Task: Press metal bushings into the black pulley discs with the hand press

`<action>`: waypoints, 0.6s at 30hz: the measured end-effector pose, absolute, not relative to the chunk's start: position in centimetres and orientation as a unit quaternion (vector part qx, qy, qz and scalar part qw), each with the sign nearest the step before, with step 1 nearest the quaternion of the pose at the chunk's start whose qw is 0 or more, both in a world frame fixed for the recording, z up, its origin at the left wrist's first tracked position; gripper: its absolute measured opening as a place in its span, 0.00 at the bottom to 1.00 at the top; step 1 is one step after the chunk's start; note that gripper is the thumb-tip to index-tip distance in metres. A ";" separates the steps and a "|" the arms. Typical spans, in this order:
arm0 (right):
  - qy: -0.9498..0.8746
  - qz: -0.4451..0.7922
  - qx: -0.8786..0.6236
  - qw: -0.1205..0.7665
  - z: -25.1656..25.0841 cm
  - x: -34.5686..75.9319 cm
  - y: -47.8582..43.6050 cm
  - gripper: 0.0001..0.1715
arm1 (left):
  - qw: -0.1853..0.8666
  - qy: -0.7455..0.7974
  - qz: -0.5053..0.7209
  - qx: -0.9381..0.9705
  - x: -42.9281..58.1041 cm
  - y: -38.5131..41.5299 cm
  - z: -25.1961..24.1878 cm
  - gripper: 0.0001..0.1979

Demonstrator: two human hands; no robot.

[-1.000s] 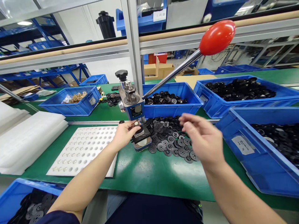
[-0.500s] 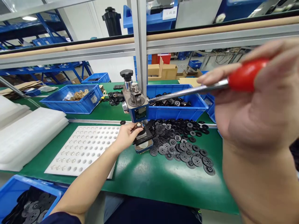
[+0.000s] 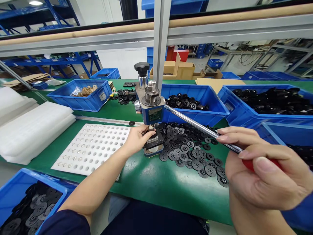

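Lever [image 3: 195, 125] of the hand press [image 3: 153, 111], mid-worktop [image 3: 158, 182], looks like stiff steel and is best held at its smooth red knob [image 3: 247, 165], where the right hand [image 3: 266, 176] has a closed grip. Left hand [image 3: 137, 140] pinches a small part [image 3: 150, 128], probably light, under the ram, beside loose black discs [image 3: 193, 153].

White foam tray [image 3: 90, 148], blue bin [image 3: 78, 103] behind.

- Bright, even overhead light; a ceiling lamp [image 3: 35, 2] glows top left.
- Soft glare on the green table [image 3: 156, 182].
- Close up, the right hand [image 3: 266, 176] blurs; frame edges bend.
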State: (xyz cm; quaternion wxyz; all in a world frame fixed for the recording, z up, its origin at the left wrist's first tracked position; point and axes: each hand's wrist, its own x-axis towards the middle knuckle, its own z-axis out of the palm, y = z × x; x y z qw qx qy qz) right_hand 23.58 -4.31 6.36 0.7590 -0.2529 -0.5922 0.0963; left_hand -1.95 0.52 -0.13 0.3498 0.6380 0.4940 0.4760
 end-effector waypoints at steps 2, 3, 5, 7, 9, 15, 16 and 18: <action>-0.574 0.057 -0.224 0.785 4.7 23.4 -4.0 0.08 | 0.351 0.495 0.477 0.636 -2.0 0.6 -0.3 0.13; -0.569 0.043 -0.219 0.792 3.9 23.3 -3.9 0.08 | 0.350 0.495 0.478 0.635 -2.0 0.6 -0.3 0.13; -0.574 0.039 -0.228 0.785 2.7 23.0 -3.9 0.08 | 0.352 0.494 0.482 0.632 -2.0 0.7 -0.4 0.13; -0.586 0.048 -0.236 0.774 2.2 22.9 -4.1 0.08 | 0.362 0.492 0.485 0.626 -2.0 0.8 -0.4 0.13; -0.595 0.050 -0.238 0.766 2.4 22.9 -4.4 0.08 | 0.368 0.493 0.485 0.621 -2.0 0.8 -0.4 0.14; -0.606 0.021 -0.266 0.750 3.7 23.0 -4.5 0.10 | 0.311 0.522 0.485 0.629 -1.8 0.4 -0.2 0.12; -0.600 0.012 -0.267 0.754 3.6 23.0 -4.4 0.10 | 0.307 0.524 0.485 0.630 -1.8 0.4 -0.2 0.12; -0.584 -0.008 -0.264 0.767 2.8 23.0 -4.1 0.11 | 0.305 0.524 0.482 0.633 -1.8 0.4 -0.3 0.13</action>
